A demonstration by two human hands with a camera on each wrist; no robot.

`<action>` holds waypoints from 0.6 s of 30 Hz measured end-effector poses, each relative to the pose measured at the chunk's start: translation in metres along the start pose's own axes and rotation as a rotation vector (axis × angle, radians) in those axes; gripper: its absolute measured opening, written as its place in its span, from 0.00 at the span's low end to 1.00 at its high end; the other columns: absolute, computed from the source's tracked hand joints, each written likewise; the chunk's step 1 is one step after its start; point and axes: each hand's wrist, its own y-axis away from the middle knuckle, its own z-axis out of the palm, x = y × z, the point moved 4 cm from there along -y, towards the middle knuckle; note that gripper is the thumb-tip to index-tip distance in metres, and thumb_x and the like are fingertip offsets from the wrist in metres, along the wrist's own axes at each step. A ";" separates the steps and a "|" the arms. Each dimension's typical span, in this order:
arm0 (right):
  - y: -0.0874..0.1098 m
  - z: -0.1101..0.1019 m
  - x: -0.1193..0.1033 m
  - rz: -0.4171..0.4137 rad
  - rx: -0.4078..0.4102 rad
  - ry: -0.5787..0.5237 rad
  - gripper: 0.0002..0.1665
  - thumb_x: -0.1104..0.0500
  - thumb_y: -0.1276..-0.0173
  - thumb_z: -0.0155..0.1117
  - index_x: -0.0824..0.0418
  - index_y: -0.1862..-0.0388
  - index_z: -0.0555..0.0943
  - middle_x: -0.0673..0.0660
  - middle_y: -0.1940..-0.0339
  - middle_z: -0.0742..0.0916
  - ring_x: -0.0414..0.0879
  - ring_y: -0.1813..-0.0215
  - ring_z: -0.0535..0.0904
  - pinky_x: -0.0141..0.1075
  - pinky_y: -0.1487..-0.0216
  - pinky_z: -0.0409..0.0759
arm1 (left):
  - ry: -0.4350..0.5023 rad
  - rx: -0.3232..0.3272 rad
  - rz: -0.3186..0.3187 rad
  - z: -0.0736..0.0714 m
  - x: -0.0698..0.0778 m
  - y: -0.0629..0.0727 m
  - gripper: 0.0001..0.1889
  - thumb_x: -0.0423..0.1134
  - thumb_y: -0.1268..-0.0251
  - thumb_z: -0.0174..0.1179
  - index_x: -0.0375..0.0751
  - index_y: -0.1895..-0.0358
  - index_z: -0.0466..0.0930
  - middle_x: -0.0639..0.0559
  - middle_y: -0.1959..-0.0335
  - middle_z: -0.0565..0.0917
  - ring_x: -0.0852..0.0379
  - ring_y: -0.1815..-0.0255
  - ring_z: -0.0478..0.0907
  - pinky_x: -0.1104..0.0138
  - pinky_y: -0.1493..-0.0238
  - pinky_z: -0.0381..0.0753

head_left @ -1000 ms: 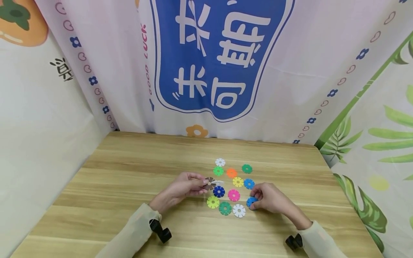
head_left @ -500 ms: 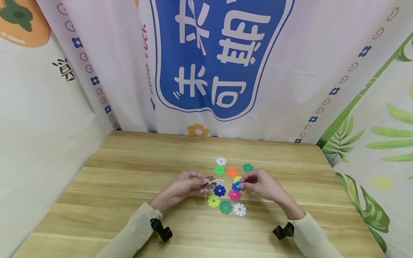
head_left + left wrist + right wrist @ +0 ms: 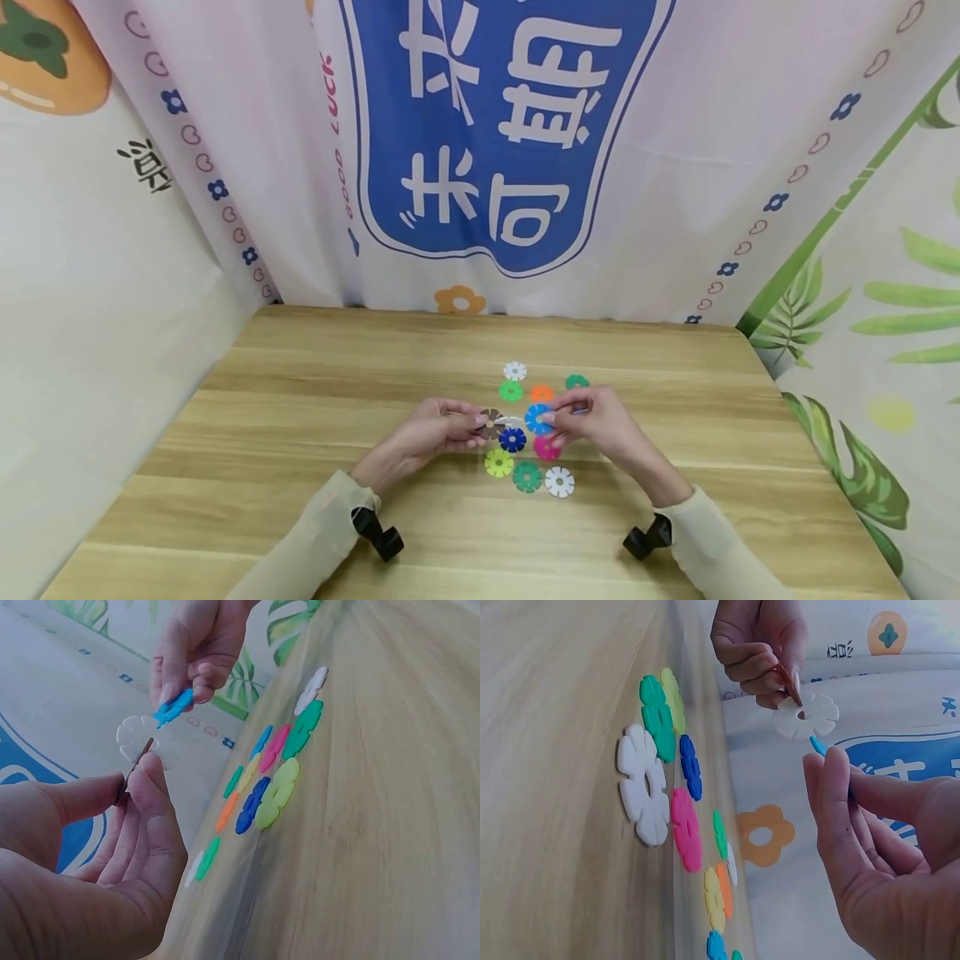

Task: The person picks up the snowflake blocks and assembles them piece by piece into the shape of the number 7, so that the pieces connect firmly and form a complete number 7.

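Note:
My left hand (image 3: 442, 427) pinches a brown snowflake disc (image 3: 492, 414) between thumb and fingers. A white snowflake disc (image 3: 823, 712) is slotted crosswise onto the brown one, seen nearly edge-on in the head view. In my right hand (image 3: 603, 427), thumb and fingertips grip a blue snowflake disc (image 3: 531, 415). The blue disc's edge is right at the rim of the white disc in the right wrist view. Both hands are raised over the loose discs on the table. My right hand covers part of a pink disc (image 3: 546, 455) in the head view.
Several loose discs lie flat on the wooden table (image 3: 315, 367). Nearest me are a yellow-green (image 3: 491, 463), a green (image 3: 518, 477) and a white disc (image 3: 568, 482). A yellow disc (image 3: 713, 889) shows in the right wrist view. A printed curtain (image 3: 300, 208) hangs behind the table.
My right hand has lifted the blue disc from the right side of the group and carried it left, up to the discs in my left hand. The left hand has stayed nearly still.

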 end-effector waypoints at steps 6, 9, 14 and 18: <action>0.000 0.005 -0.001 -0.003 -0.014 -0.027 0.16 0.68 0.27 0.66 0.77 0.46 0.80 0.66 0.58 0.91 0.51 0.64 0.92 0.54 0.52 0.92 | 0.010 -0.003 0.003 0.005 -0.001 0.001 0.14 0.30 0.28 0.65 0.26 0.46 0.79 0.46 0.62 0.89 0.57 0.64 0.90 0.71 0.57 0.92; 0.000 0.008 0.000 0.002 -0.014 -0.041 0.16 0.67 0.28 0.67 0.77 0.47 0.81 0.66 0.59 0.91 0.50 0.65 0.92 0.55 0.51 0.92 | 0.007 0.002 0.010 0.008 -0.002 0.001 0.14 0.30 0.29 0.65 0.25 0.46 0.78 0.46 0.63 0.89 0.57 0.65 0.90 0.72 0.58 0.92; -0.002 0.010 0.003 0.016 0.017 -0.071 0.16 0.66 0.28 0.69 0.77 0.48 0.80 0.61 0.61 0.92 0.55 0.63 0.93 0.54 0.50 0.92 | 0.007 0.026 0.027 0.009 -0.003 0.001 0.12 0.29 0.29 0.65 0.25 0.48 0.79 0.45 0.62 0.90 0.57 0.65 0.90 0.69 0.55 0.93; -0.003 0.013 0.005 0.012 0.034 -0.106 0.15 0.67 0.27 0.67 0.77 0.48 0.80 0.59 0.63 0.92 0.58 0.61 0.93 0.56 0.49 0.91 | 0.010 0.049 0.040 0.008 -0.003 0.002 0.12 0.29 0.29 0.65 0.24 0.49 0.80 0.43 0.63 0.91 0.57 0.66 0.91 0.68 0.54 0.93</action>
